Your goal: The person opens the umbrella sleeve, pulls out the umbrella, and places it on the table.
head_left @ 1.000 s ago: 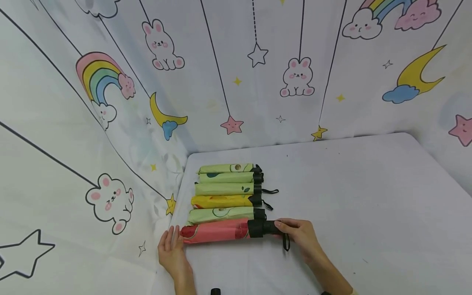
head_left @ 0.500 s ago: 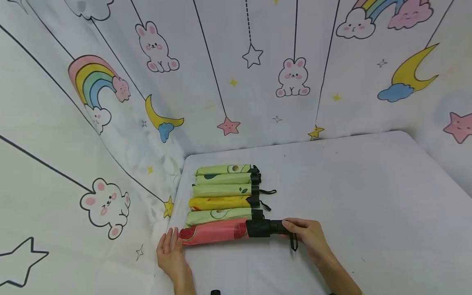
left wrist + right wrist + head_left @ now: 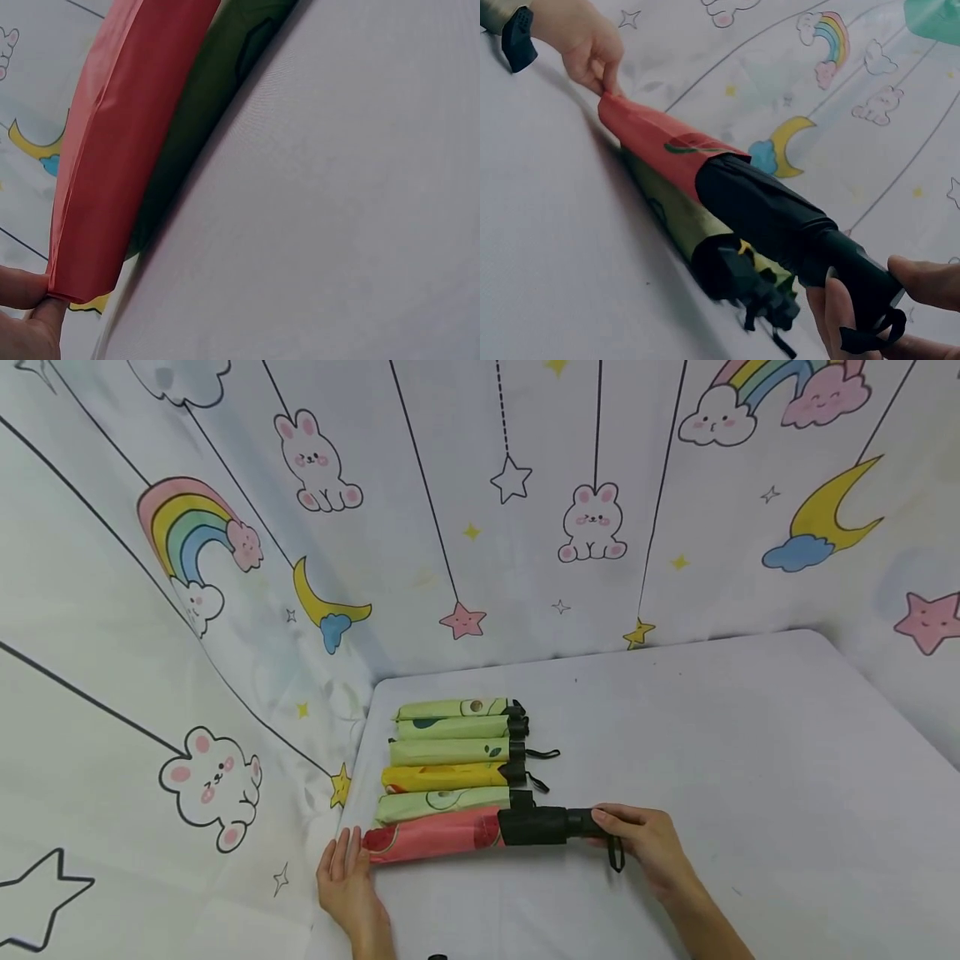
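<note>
A folding umbrella (image 3: 534,826) with black fabric sticks partway out of a red watermelon-print sleeve (image 3: 435,835). My left hand (image 3: 348,885) pinches the sleeve's closed left end between thumb and finger, as the left wrist view shows at the red sleeve tip (image 3: 82,289). At the other end, my right hand (image 3: 647,839) grips the umbrella's black handle (image 3: 859,277), and a strap loop (image 3: 615,853) dangles below it. In the right wrist view the black folded fabric (image 3: 761,195) emerges from the sleeve's mouth. Umbrella and sleeve are held raised at a slant, just in front of a green sleeved umbrella (image 3: 450,804).
Behind lie more sleeved umbrellas in a row: a yellow one (image 3: 446,777) and several green ones, such as the green umbrella (image 3: 450,751), handles pointing right. A small black object (image 3: 437,957) shows at the bottom edge. Patterned cloth walls surround the white table (image 3: 750,760).
My right hand has moved right with the handle, drawing more of the black umbrella out of the red sleeve. My left hand keeps its pinch on the sleeve end. The head view has shifted slightly.
</note>
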Demonstrator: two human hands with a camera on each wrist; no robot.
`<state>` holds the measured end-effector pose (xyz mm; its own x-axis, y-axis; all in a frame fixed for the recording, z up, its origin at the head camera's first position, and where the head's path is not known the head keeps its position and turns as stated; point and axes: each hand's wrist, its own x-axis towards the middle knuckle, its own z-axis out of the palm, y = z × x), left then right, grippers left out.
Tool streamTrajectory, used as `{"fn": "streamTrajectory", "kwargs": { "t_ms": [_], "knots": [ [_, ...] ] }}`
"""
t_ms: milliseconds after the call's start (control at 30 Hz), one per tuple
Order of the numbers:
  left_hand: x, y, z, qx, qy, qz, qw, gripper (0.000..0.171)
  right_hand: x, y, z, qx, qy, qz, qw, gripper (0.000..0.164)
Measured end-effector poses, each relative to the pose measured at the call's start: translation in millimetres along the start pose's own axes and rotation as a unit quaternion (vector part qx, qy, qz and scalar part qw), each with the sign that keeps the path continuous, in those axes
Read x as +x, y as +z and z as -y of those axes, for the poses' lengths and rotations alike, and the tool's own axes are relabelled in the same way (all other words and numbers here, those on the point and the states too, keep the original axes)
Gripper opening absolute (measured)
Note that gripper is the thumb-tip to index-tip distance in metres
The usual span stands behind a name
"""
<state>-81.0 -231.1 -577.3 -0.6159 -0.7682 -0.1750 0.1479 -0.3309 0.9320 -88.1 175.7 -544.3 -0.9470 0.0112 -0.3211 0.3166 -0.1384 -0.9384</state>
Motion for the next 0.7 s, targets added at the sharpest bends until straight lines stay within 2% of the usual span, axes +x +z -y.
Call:
{"fn": "streamTrajectory", "kwargs": {
  "t_ms": [700],
  "knots": [
    [-2.7,2.0,2.9,-0.009,0.006,0.000,0.9999,0.058,-9,-34,10,-0.007,0.002,0.016,1.000,0.047]
  ]
}}
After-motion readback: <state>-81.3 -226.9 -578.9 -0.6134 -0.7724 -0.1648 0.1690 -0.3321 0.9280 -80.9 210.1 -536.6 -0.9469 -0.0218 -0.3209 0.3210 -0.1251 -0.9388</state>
